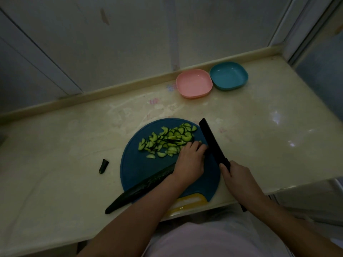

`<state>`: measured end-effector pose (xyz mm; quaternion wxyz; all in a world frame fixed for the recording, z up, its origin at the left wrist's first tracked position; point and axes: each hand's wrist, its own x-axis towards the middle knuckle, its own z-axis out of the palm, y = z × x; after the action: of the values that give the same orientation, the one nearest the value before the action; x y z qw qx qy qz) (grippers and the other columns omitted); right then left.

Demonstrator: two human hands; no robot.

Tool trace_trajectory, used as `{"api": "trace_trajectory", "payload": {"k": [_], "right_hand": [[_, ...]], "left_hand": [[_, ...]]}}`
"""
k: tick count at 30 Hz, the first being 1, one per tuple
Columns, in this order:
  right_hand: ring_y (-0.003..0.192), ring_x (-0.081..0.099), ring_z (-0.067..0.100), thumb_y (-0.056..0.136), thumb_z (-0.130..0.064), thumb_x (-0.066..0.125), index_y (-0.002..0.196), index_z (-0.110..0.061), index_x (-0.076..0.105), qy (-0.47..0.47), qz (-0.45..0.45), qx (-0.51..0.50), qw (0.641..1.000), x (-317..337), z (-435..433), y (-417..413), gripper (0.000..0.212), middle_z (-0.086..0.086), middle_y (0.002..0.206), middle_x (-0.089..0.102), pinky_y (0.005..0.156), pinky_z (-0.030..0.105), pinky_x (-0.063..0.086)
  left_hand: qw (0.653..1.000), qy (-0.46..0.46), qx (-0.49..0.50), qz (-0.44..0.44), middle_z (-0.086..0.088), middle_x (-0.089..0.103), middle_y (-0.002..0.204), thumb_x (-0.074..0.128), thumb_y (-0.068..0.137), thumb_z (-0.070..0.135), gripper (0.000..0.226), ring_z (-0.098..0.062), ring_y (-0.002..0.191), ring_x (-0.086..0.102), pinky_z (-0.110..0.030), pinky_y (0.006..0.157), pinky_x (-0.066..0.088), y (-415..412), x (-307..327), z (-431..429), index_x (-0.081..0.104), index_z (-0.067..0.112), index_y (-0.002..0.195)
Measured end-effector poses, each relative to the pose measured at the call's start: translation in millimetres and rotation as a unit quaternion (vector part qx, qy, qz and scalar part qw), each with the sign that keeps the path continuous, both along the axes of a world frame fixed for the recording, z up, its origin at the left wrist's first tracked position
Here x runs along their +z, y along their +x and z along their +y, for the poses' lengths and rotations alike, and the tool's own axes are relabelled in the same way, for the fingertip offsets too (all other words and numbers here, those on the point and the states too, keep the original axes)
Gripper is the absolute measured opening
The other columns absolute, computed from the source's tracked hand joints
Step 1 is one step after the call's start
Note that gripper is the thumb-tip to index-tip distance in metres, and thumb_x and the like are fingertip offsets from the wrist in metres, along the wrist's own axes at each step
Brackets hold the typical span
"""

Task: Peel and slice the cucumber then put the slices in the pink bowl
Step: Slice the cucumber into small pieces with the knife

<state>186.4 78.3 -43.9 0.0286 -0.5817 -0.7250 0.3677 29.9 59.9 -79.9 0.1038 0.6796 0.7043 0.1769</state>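
A round blue cutting board (141, 169) lies at the counter's front. On its far half is a heap of half-moon cucumber slices (167, 140). A long dark cucumber half (141, 188) runs from the board's middle past its left edge. My left hand (189, 162) lies fingers-down on the cucumber piece under it, beside the blade. My right hand (239, 177) grips the handle of a black knife (213, 143), whose blade points away over the board's right side. The pink bowl (194, 83) stands at the back, with nothing in it.
A blue bowl (229, 75) sits right of the pink one, touching it. A cut cucumber end (103, 166) lies on the pale counter left of the board. A yellow peeler (187, 202) sticks out from under the board's near edge. A wall runs behind the counter.
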Motion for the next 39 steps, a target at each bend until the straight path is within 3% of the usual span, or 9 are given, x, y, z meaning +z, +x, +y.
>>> {"api": "trace_trajectory", "payload": {"k": [10,19,31,39], "right_hand": [[0.061,0.049,0.016,0.099,-0.029,0.039,0.074,-0.011,0.045,-0.01,0.012,-0.001,1.0,-4.6,2.1,-3.2,0.032,0.002,0.067,0.05,0.048,0.025,0.03],[0.069,0.054,0.023,0.099,-0.03,0.039,0.079,-0.008,0.048,-0.005,0.015,-0.011,1.0,-9.4,0.7,-2.0,0.031,0.01,0.074,0.055,0.059,0.028,0.037],[0.072,0.055,0.024,0.099,-0.032,0.038,0.079,-0.007,0.05,0.001,0.013,0.001,1.0,1.4,-2.0,0.4,0.034,0.013,0.079,0.059,0.059,0.028,0.036],[0.066,0.053,0.02,0.099,-0.031,0.037,0.077,-0.009,0.047,0.003,0.006,-0.003,1.0,-2.1,-4.6,-4.1,0.033,0.007,0.073,0.054,0.048,0.025,0.031]], "left_hand": [[1.0,-0.003,0.001,-0.005,-0.01,0.055,0.104,0.057,0.081,0.008,0.029,-0.027,0.091,0.049,-0.039,0.073,0.043,-0.1,-0.8,0.6,0.058,0.011,0.11],[1.0,-0.012,-0.005,0.004,-0.01,0.054,0.105,0.059,0.078,0.006,0.038,-0.028,0.092,0.049,-0.039,0.073,0.041,0.7,1.6,0.1,0.058,0.013,0.115],[1.0,0.009,-0.001,-0.007,-0.01,0.055,0.095,0.059,0.08,0.007,0.024,-0.028,0.084,0.05,-0.039,0.067,0.043,0.6,5.2,-0.3,0.058,0.008,0.104],[1.0,0.011,0.004,-0.002,-0.011,0.056,0.092,0.061,0.075,0.003,0.023,-0.029,0.079,0.052,-0.038,0.063,0.044,2.7,5.7,0.3,0.059,0.007,0.098]]}}
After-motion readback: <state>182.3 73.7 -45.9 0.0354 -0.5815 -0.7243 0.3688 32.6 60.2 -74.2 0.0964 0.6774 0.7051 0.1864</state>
